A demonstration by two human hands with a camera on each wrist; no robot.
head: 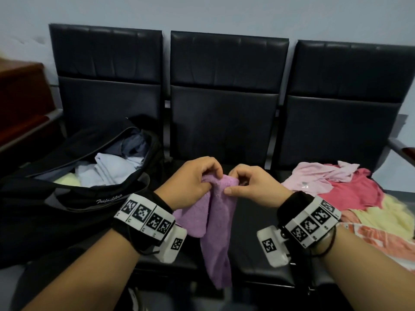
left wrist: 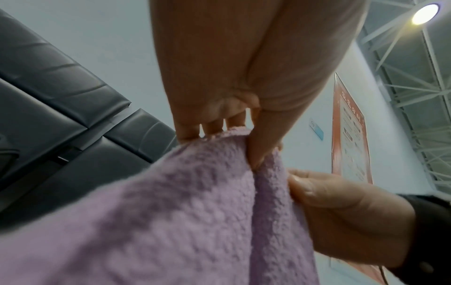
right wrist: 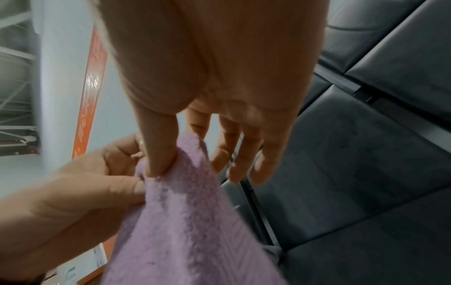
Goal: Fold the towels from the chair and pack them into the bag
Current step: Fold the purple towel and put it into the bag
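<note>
A lilac towel point(head: 216, 223) hangs doubled over above the middle seat, its top edge bunched between both hands. My left hand point(head: 197, 182) pinches the left part of that edge, thumb in front point(left wrist: 256, 152) and fingers behind. My right hand point(head: 247, 185) pinches the right part with thumb and forefinger point(right wrist: 158, 160); its other fingers hang loose. The hands nearly touch. A black bag point(head: 74, 187) lies unzipped on the left seat with pale folded cloths inside. A heap of pink, red, yellow and orange towels point(head: 350, 194) lies on the right seat.
Three black padded chairs point(head: 224, 104) stand in a row against a pale wall. A dark red wooden piece point(head: 20, 97) stands at the far left. A metal armrest point(head: 402, 151) juts out at the right end.
</note>
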